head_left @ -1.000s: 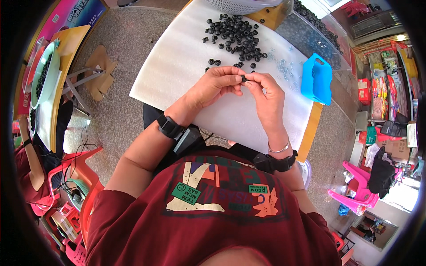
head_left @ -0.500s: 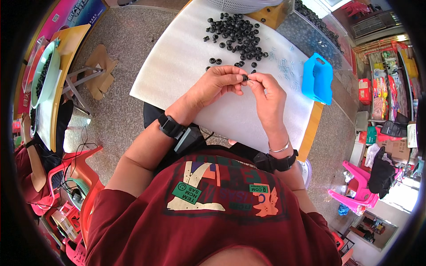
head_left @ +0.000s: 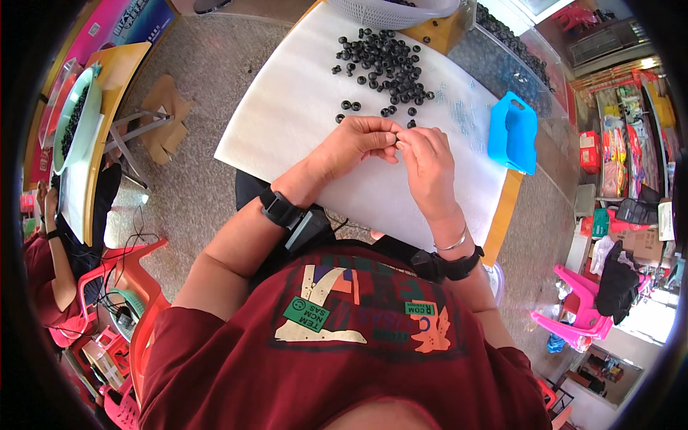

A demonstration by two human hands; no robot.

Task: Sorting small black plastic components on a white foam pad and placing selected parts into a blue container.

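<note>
My left hand (head_left: 358, 145) and my right hand (head_left: 428, 168) meet over a white foam sheet (head_left: 279, 115), fingertips touching. The left thumb and fingers pinch a small black round piece (head_left: 397, 137), mostly covered by the fingertips. My right thumb and forefinger are pressed together against it; whatever they hold is too small to make out. Just beyond the hands lies a loose heap of black bead-like pieces (head_left: 390, 63) with holes, and a few stray ones sit nearer. Tiny clear bits (head_left: 462, 107) are scattered right of the heap.
A blue plastic scoop-like holder (head_left: 513, 136) stands at the sheet's right edge. Behind are a pale basket (head_left: 387, 16) and a clear bin (head_left: 494, 54) of black pieces. At the left, another person's arm (head_left: 61, 258) is beside a table with a green basin (head_left: 79, 118).
Both hands have dropped slightly nearer to me. The right fingers have curled closer over the black piece, which shows less now. The loose pieces lie as before.
</note>
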